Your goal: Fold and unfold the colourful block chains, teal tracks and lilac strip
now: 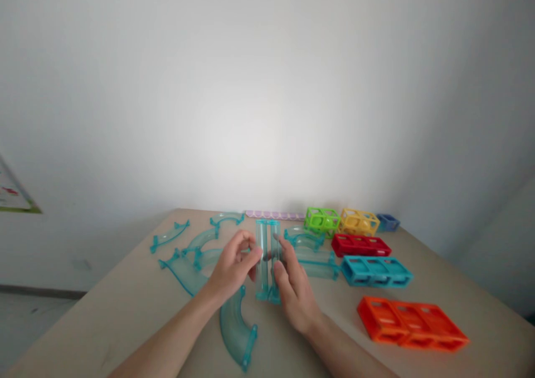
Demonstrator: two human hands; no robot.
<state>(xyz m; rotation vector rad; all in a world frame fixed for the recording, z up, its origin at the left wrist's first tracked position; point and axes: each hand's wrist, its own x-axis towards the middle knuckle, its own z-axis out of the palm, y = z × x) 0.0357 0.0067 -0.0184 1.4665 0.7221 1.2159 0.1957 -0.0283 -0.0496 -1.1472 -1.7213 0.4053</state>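
Two straight, clear teal track pieces stand side by side, lengthwise, between my hands. My left hand (237, 260) pinches the left track piece (261, 280) at its outer side with thumb and fingers. Around the right track piece (275, 248), my right hand (293, 289) is closed, its thumb in front and fingers along the far edge. A narrow gap shows between the pieces, and their ends nearly meet at top and bottom. A curved teal track piece (234, 325) lies on the table just below my left hand.
More curved teal track pieces (184, 272) lie to the left and others (305, 236) behind my right hand. Cube frames stand at right: green (321, 221), yellow (359, 222), blue (388, 222), red (361, 245), teal (376, 271) and orange (412, 323). A patterned strip (275, 215) lies along the wall.
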